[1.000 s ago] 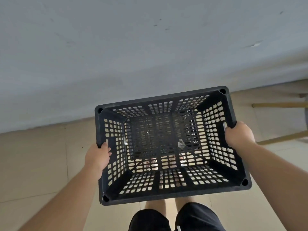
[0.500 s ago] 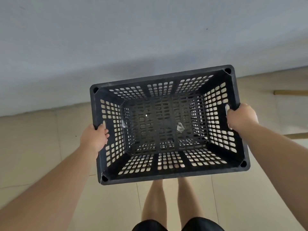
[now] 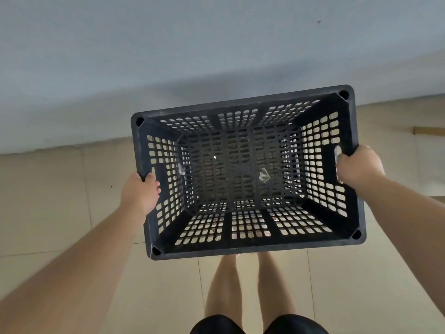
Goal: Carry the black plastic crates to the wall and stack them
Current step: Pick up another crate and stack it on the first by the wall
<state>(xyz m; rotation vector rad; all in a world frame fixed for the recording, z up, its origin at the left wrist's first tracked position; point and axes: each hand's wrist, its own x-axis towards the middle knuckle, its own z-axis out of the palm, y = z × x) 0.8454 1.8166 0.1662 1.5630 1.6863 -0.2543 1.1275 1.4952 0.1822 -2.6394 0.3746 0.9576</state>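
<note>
Left hand clamped on left handle slot of black perforated plastic crate. Crate held level above beige tiled floor, open top up, close to pale grey wall. Right hand clamped on right handle slot.

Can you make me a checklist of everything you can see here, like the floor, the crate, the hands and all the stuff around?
Surface: beige tiled floor, bare where it shows.
Job's things: one black crate, open side up, held above the floor near the wall; no stack in view.
Clutter: a small clear scrap in the bottom of the crate; a few small dark specks on the floor.
Hands: left hand grips the crate's left handle; right hand grips the right handle.
Cables: nothing seen.
Surroundings: pale grey wall ahead; a wooden bar at the right edge; the person's bare legs below the crate.
</note>
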